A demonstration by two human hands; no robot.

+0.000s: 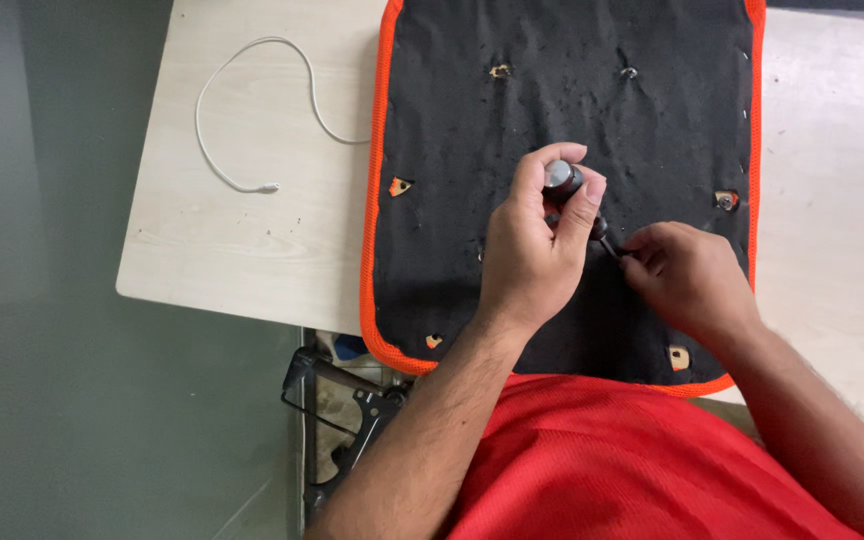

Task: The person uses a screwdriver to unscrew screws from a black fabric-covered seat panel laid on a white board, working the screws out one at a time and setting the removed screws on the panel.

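A black fabric-covered panel (512, 110) with an orange braided border lies on a pale wooden table (242, 250). My left hand (537, 245) grips a dark tool handle (562, 178) held upright over the panel's middle. My right hand (687, 275) pinches a small dark piece (614, 247) at the tool's lower end, just right of my left hand. Several small cut-outs with metal fittings (726, 200) show in the black fabric around my hands.
A white cable (252, 110) lies looped on the table to the left of the panel. The table's left edge drops to a grey-green floor. Below the table's front edge sits a black metal frame (352, 400). My red shirt fills the bottom.
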